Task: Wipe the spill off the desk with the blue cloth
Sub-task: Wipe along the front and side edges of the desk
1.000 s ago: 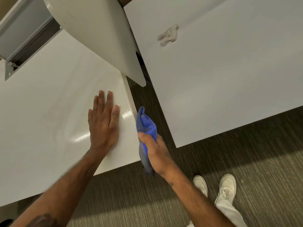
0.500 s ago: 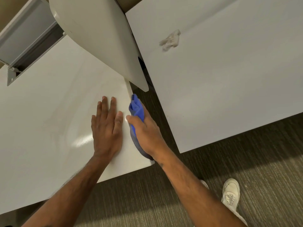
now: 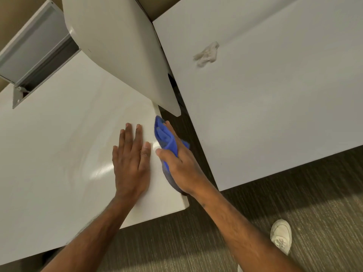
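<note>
Blue cloth (image 3: 164, 137) in right hand (image 3: 181, 166) at desk (image 3: 59, 144) edge; left hand (image 3: 131, 163) flat beside.

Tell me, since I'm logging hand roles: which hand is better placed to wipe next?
Right. The right hand already grips the bunched blue cloth at the white desk's edge; the left hand lies flat, empty.

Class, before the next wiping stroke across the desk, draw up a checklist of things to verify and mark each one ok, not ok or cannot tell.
1. Blue cloth gripped in the right hand: ok.
2. Cloth over the desk: ok, at its right edge, partly overhanging.
3. Left hand flat on the desk, bracing: ok.
4. Wiping path free: not ok, the left hand lies directly beside the cloth.
5. Spill location: cannot tell, only a faint sheen shows.
6. Crumpled tissue on the neighbouring desk, clear of the stroke: ok.
</note>
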{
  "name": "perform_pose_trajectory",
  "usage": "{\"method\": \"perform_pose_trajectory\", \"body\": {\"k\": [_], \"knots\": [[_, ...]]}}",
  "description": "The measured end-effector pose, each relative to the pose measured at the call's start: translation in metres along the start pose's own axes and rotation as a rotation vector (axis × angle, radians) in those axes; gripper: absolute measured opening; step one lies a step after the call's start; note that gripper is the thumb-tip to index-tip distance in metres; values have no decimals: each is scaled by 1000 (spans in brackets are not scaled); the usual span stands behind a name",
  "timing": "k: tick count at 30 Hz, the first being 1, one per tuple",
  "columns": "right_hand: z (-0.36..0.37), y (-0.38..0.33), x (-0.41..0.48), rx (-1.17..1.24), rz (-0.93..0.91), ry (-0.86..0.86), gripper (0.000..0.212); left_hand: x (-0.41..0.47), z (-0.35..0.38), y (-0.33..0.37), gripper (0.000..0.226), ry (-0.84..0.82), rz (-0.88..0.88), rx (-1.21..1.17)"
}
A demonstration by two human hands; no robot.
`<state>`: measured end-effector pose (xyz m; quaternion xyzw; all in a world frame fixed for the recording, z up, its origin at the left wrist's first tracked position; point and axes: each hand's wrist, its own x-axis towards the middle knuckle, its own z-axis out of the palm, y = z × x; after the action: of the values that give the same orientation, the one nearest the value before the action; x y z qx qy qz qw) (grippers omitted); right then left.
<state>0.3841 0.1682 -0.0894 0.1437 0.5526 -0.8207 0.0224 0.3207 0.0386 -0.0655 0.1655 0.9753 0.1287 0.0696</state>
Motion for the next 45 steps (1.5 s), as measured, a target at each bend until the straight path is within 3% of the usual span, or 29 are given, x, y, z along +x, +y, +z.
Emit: {"method": "perform_pose_trajectory", "body": {"k": [2,4,5,8,10,12,14,16,20,22,23,25,28,32,35,38,42,45], "knots": [[-2,-5,17,131,176,68,23,0,0,1,64,-6,-8,16],[3,-19,44,121,320,133,17,-1,0,1,64,0,-1,20],[10,-26,51,42,297,134,18,-1,0,0,64,3,4,8],[23,-25,40,-329,2,125,59,0,0,-2,56,1,10,-30],[16,-11,16,-391,-202,73,67,0,1,-3,56,7,18,-21],[9,-2,4,-178,-157,65,63,0,1,-2,61,4,18,-12],[9,-5,19,-13,16,121,39,0,1,0,64,-4,3,10],[11,-17,45,-56,136,141,25,0,1,1,64,-1,1,8],[15,-17,23,-399,-153,49,64,-1,-1,1,59,4,7,-36],[2,7,-15,-236,-184,-77,66,-1,0,0,58,7,12,-17],[-6,17,-37,-33,-98,-101,60,-1,1,-1,57,5,11,-6],[-19,33,-65,258,125,-129,28,-1,2,-3,55,2,15,13],[-16,33,-59,221,155,-75,28,-1,3,-7,54,7,32,25],[1,27,-58,180,9,-38,63,2,4,-9,62,15,37,31],[-1,49,-98,201,-20,1,60,3,7,-11,63,16,60,43],[-4,75,-135,377,-14,194,48,3,8,-15,59,15,85,63],[-2,100,-161,963,160,592,37,5,7,-18,60,-17,120,39],[5,108,-175,1169,28,636,46,5,3,-19,63,-59,148,4]]}}
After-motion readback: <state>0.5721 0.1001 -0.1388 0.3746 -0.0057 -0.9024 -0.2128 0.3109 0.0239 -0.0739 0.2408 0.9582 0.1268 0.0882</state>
